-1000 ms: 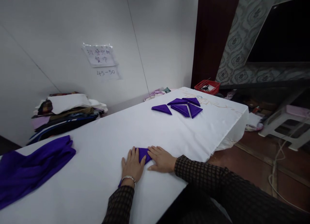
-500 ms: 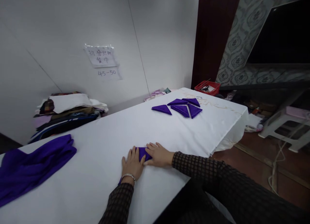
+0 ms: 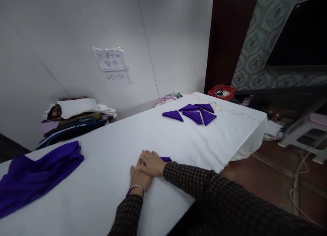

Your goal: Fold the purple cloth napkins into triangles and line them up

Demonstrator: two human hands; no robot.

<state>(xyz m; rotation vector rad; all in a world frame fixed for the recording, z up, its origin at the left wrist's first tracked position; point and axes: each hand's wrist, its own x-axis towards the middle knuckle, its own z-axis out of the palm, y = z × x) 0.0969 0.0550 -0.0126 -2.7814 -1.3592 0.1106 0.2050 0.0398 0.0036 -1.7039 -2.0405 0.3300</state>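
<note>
A folded purple napkin (image 3: 166, 159) lies under my hands near the front of the white-covered table (image 3: 109, 185). Only its right tip and a bit by my left wrist show; the rest is covered. My left hand (image 3: 140, 180) presses flat on the cloth, wearing a silvery bracelet. Laid partly over its fingers is my right hand (image 3: 152, 163), flat with fingers stretched out. Farther back on the table sit several purple napkins (image 3: 192, 116) folded into triangles. At the left, a loose purple cloth pile (image 3: 43, 174) rests along the table's edge.
Behind the table at left stands a stack of folded clothes (image 3: 79, 118). A red basket (image 3: 221, 92) is beyond the far end. On the floor at right are a white plastic stool (image 3: 304, 135) and a cable (image 3: 296, 185). Paper signs (image 3: 111, 64) hang on the wall.
My right hand has slid left across the napkin and now overlaps my left hand, uncovering the napkin's right tip. The view has shifted slightly. My left hand stays on the napkin.
</note>
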